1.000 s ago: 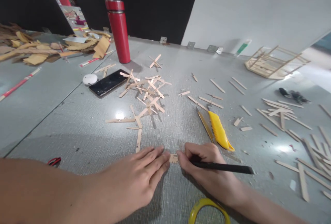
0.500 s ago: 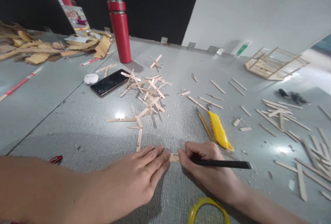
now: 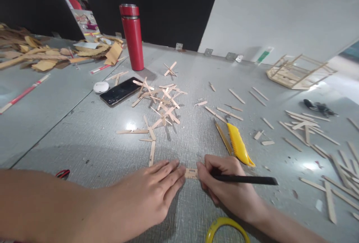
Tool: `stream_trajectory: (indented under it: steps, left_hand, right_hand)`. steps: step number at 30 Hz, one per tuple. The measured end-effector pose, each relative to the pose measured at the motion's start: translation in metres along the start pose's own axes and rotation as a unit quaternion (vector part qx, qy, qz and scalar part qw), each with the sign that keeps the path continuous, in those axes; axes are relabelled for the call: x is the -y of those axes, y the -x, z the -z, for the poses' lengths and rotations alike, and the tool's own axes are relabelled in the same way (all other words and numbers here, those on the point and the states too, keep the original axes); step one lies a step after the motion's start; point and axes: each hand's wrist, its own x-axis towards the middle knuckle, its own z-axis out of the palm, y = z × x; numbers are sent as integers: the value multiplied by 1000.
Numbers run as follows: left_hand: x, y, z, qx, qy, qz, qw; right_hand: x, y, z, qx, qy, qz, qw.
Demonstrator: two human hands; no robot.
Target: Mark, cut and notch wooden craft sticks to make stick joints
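Note:
My left hand lies flat with fingers stretched out, pressing on a thin wooden craft stick with small rectangular cut-outs. Most of that stick's left part is hidden under the fingers. At its right end my right hand is closed in a writing grip around a slim black pen-like tool. The tool's tip is hidden behind the fingers, so I cannot tell whether it writes or cuts. Just beyond my left fingertips a notched craft stick touches other joined sticks.
A yellow utility knife lies beyond my right hand, and a yellow ring-shaped object sits at the front edge. Farther back are crossed sticks, a phone, a white case and a red flask. Loose sticks cover the right.
My right hand has shifted slightly right with the black tool, so more of the cut-out stick shows. The left hand stays in place. The whole view has moved a little.

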Motion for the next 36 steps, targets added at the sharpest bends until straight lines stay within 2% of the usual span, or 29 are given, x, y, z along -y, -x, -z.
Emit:
stream_trajectory:
  steps: [11,29,36]
  left_hand:
    - [1,-1,1,5,3,-5,1000]
    - [0,1,-1,-16,0,0,1000]
    - [2,1,-2,-11,0,-5,1000]
  right_hand:
    - [-2,0,-2,-11,-30,-16,999]
    - [0,-3,0,-25,32,12,999]
    - [1,-4,-1,-14,-3,-10,1000]
